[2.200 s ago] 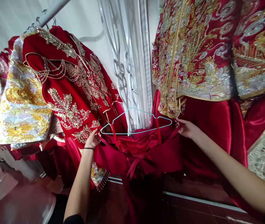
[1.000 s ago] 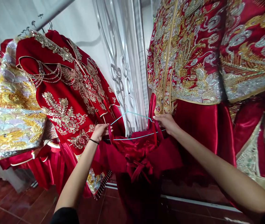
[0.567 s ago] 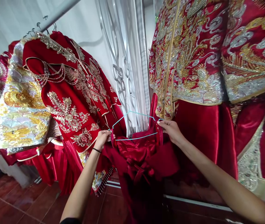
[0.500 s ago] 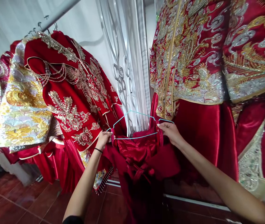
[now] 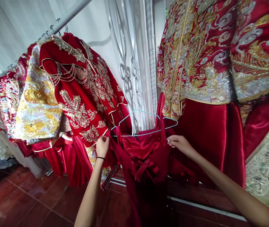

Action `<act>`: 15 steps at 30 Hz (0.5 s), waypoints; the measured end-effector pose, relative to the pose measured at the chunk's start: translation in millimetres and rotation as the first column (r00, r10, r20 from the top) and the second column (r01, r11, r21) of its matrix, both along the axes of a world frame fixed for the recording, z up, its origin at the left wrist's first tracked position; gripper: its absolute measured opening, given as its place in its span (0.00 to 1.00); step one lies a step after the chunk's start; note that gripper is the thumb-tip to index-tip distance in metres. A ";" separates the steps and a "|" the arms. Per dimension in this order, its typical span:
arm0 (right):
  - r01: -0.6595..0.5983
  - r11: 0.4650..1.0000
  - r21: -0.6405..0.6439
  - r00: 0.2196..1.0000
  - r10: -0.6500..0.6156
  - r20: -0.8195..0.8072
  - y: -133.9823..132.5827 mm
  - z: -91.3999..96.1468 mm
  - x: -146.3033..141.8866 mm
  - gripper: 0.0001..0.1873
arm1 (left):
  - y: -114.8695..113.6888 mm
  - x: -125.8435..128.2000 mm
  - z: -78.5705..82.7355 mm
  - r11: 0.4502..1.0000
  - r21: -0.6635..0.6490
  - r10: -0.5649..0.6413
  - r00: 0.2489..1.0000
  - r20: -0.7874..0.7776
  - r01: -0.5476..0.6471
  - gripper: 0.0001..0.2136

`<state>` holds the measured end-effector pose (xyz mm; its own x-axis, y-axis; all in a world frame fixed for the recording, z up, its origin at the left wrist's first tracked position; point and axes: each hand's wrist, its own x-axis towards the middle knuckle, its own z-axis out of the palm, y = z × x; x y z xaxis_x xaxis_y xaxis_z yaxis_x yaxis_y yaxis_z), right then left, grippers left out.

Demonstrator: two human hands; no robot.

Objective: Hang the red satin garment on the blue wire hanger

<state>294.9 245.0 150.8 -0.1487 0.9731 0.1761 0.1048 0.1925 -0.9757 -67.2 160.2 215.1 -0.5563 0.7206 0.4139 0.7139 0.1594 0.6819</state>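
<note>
A dark red dress (image 5: 146, 168) with a shiny satin bodice and a bow-like knot at its front hangs from a thin light-blue hanger (image 5: 127, 116). Its two straps loop over the hanger near the ends. My left hand (image 5: 102, 146), a black band at the wrist, is closed on the fabric at the dress's left shoulder side. Across from it, my right hand (image 5: 181, 144) pinches the dress's right edge, just below the hanger bar. The hanger's hook lies against the white ironwork, and what it hangs on is hard to make out.
A red jacket (image 5: 77, 88) with gold beading hangs among several embroidered garments on a white rail (image 5: 74, 14) at the left. Gold-and-silver embroidered red jackets (image 5: 195, 63) hang at the right. Behind the dress stand white scrollwork (image 5: 128, 75) and curtains. Dark red tiles (image 5: 51, 192) cover the floor.
Both hands have moved from the straps at the hanger down to the dress's sides. The straps now sit over the hanger with no fingers on them. The view has shifted slightly left.
</note>
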 end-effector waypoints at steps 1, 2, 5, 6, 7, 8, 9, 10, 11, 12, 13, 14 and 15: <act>0.043 0.999 0.014 0.999 -0.043 0.027 1.6 -4.4 3.3 0.09 | -3.0 2.3 -1.8 0.998 0.000 0.063 0.997 -0.045 -0.063 0.10; 0.109 0.993 0.038 0.991 -0.111 0.068 4.7 -6.2 7.0 0.09 | -4.9 5.5 -2.3 0.994 0.008 0.107 0.992 -0.071 -0.107 0.12; 0.343 0.928 0.142 0.889 -0.370 0.269 21.8 0.0 17.3 0.11 | -3.9 17.9 2.1 0.988 0.044 0.154 0.979 -0.132 -0.150 0.15; 0.384 0.908 0.166 0.845 -0.418 0.334 28.8 3.3 19.0 0.12 | -1.8 21.6 4.4 0.988 0.047 0.153 0.975 -0.162 -0.147 0.15; 0.393 0.904 0.170 0.820 -0.428 0.379 35.7 6.1 19.4 0.13 | 0.8 24.6 6.4 0.989 0.042 0.148 0.969 -0.196 -0.143 0.13; 0.384 0.909 0.163 0.813 -0.417 0.407 41.9 8.0 18.4 0.13 | 3.5 26.7 8.0 0.989 0.034 0.146 0.963 -0.228 -0.142 0.12; 0.368 0.918 0.151 0.817 -0.396 0.419 47.0 8.7 16.4 0.12 | 6.3 27.9 9.1 0.989 0.025 0.145 0.956 -0.256 -0.144 0.09; 0.351 0.925 0.143 0.823 -0.378 0.425 50.9 8.5 13.9 0.10 | 8.9 28.1 9.8 0.989 0.018 0.144 0.950 -0.277 -0.145 0.07; 0.339 0.930 0.144 0.824 -0.368 0.431 53.6 7.6 11.3 0.08 | 11.2 27.4 10.1 0.990 0.013 0.140 0.946 -0.292 -0.143 0.05; 0.333 0.931 0.151 0.821 -0.366 0.438 55.5 6.3 9.3 0.06 | 13.2 25.9 10.3 0.991 0.008 0.133 0.944 -0.303 -0.137 0.04; 0.334 0.929 0.160 0.815 -0.370 0.445 56.7 4.9 8.4 0.06 | 14.7 23.4 10.3 0.992 0.001 0.123 0.942 -0.313 -0.129 0.03; 0.340 0.926 0.167 0.811 -0.378 0.447 57.7 3.4 8.8 0.06 | 15.8 20.1 10.2 0.992 -0.007 0.116 0.939 -0.324 -0.125 0.03; 0.351 0.921 0.171 0.811 -0.390 0.436 58.8 2.0 10.7 0.05 | 16.6 15.8 9.7 0.992 -0.017 0.113 0.935 -0.335 -0.127 0.02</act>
